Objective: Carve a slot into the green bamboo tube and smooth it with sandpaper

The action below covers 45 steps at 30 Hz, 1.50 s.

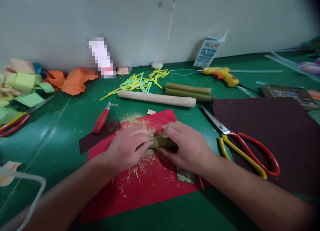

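Both hands point(128, 146) point(186, 146) grip green stick point(162, 142) w/ fingers.

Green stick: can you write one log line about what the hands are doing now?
left hand: gripping green stick | right hand: gripping same stick | under: red sheet with shavings | nearby: scissors, red-handled knife

Left hand point(128, 146) and right hand point(187, 147) grip a green bamboo piece point(162, 142) over red paper point(150, 184)
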{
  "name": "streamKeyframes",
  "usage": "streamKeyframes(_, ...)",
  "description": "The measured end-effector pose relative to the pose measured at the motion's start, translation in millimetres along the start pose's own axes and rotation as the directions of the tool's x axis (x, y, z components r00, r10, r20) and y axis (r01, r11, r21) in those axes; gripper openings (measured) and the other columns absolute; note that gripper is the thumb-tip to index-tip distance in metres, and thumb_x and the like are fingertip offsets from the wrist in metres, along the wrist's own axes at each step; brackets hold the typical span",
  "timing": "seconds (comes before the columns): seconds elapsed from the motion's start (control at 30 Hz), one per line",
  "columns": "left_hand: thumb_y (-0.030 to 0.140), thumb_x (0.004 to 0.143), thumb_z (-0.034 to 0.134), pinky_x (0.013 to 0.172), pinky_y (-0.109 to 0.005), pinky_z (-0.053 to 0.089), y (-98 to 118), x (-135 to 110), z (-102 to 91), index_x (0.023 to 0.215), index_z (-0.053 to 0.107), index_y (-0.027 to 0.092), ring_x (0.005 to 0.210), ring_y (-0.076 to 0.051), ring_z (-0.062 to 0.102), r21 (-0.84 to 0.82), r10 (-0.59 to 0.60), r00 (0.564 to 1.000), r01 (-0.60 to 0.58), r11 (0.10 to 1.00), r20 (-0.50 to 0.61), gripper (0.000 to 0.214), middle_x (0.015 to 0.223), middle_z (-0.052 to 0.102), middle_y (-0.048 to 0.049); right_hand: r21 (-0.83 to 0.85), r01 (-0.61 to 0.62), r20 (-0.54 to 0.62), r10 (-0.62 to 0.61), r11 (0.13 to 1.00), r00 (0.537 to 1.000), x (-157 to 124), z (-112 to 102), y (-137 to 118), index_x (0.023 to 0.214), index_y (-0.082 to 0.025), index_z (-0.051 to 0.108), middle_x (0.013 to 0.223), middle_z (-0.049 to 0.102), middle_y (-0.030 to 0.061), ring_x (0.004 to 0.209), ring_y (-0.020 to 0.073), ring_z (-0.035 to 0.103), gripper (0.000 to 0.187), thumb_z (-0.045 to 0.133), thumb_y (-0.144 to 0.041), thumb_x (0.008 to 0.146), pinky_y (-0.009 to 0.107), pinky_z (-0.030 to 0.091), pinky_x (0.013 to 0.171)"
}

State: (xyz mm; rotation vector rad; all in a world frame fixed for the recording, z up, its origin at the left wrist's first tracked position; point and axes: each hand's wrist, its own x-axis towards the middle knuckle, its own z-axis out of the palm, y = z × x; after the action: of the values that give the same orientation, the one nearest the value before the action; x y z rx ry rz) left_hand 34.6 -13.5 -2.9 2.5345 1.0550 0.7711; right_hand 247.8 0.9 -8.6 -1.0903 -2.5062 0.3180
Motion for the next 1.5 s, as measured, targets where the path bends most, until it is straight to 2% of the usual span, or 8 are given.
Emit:
streamKeyframes(0.3,0.018,0.089,0.052,0.081,-0.029,0.05,-0.4,-0.7,-1.4,0.083,0.063,0.014,0.085,-0.015,0.062,-0.008,0.002,1.0,-0.002,1.0,-0.016,0.013,0.087,0.068,-0.0049,-0.011,0.011,0.005,-0.011,1.0,1.0,1.3,-0.5,0.1,0.081,-0.018,0.054,0.082,0.058,0.0047,0.077,0.0191,0.049,0.016,0.058,-0.034,0.08,0.03,0.036,0.064)
streamKeyframes(0.43,0.018,0.088,0.052,0.084,-0.029,0.049,-3.4,-6.7,-6.3,0.092,0.064,0.016,0.088,-0.015,0.062,0.02,-0.042,0.999,0.042,0.999,0.0,0.012,0.092,0.068,-0.0044,-0.013,0.017,0.004,-0.017,1.0,1.0,0.3,0.2,1.7,0.083,-0.018,0.055,0.084,0.059,0.0045,0.08,0.0196,0.05,0.017,0.058,-0.034,0.08,0.03,0.037,0.066)
streamKeyframes(0.57,0.018,0.088,0.052,0.083,-0.03,0.049,-6.1,-5.1,-5.5,0.088,0.064,0.016,0.087,-0.016,0.062,0.03,-0.052,0.999,0.052,0.998,-0.005,0.012,0.089,0.068,-0.0036,-0.003,0.012,0.0,-0.012,1.0,1.0,1.5,0.5,2.6,0.082,-0.018,0.055,0.083,0.059,0.0043,0.08,0.0194,0.05,0.019,0.059,-0.036,0.079,0.03,0.037,0.065)
streamKeyframes(0.7,0.018,0.088,0.052,0.085,-0.031,0.048,-5.4,-2.1,-3.1,0.088,0.064,0.015,0.088,-0.016,0.061,-0.008,-0.033,0.999,0.034,0.999,0.034,0.012,0.091,0.067,-0.0043,-0.018,-0.006,0.009,0.006,1.0,1.0,2.0,0.5,1.8,0.082,-0.018,0.054,0.083,0.058,0.0041,0.08,0.0193,0.05,0.019,0.06,-0.036,0.079,0.03,0.036,0.064)
streamKeyframes(0.8,0.017,0.087,0.054,0.084,-0.029,0.049,-5.2,-4.1,-3.5,0.092,0.064,0.016,0.089,-0.015,0.062,-0.028,-0.051,0.999,0.051,0.998,0.005,0.011,0.092,0.068,-0.0039,-0.022,0.018,0.021,-0.017,1.0,1.0,1.6,0.6,0.7,0.081,-0.018,0.054,0.083,0.058,0.0041,0.08,0.0193,0.05,0.018,0.06,-0.036,0.079,0.03,0.036,0.064)
streamKeyframes(0.93,0.018,0.087,0.055,0.079,-0.028,0.049,-4.6,-1.4,-1.7,0.08,0.063,0.016,0.084,-0.015,0.063,-0.11,-0.065,0.997,0.061,0.992,-0.035,0.01,0.087,0.068,-0.0037,-0.012,0.022,0.004,-0.022,1.0,1.0,0.9,2.4,-0.4,0.083,-0.018,0.055,0.084,0.059,0.0046,0.08,0.0196,0.05,0.018,0.059,-0.035,0.079,0.03,0.037,0.065)
streamKeyframes(1.03,0.018,0.087,0.054,0.076,-0.027,0.05,-4.6,-1.3,-2.7,0.081,0.062,0.016,0.082,-0.015,0.063,-0.162,-0.066,0.998,0.062,0.985,-0.021,0.01,0.086,0.068,-0.0039,-0.014,0.012,-0.009,-0.012,1.0,1.0,0.3,3.6,-0.4,0.085,-0.018,0.056,0.085,0.06,0.0047,0.08,0.0199,0.05,0.017,0.06,-0.032,0.078,0.031,0.037,0.067)
streamKeyframes(1.5,0.015,0.086,0.055,0.078,-0.029,0.05,-3.5,-0.5,-3.4,0.082,0.062,0.016,0.084,-0.015,0.063,-0.113,-0.041,0.999,0.038,0.993,-0.03,0.008,0.086,0.068,-0.0037,0.009,-0.002,0.034,0.002,1.0,0.999,1.6,-0.1,-1.9,0.082,-0.019,0.054,0.084,0.059,0.0052,0.08,0.0202,0.05,0.017,0.06,-0.035,0.079,0.031,0.036,0.065)
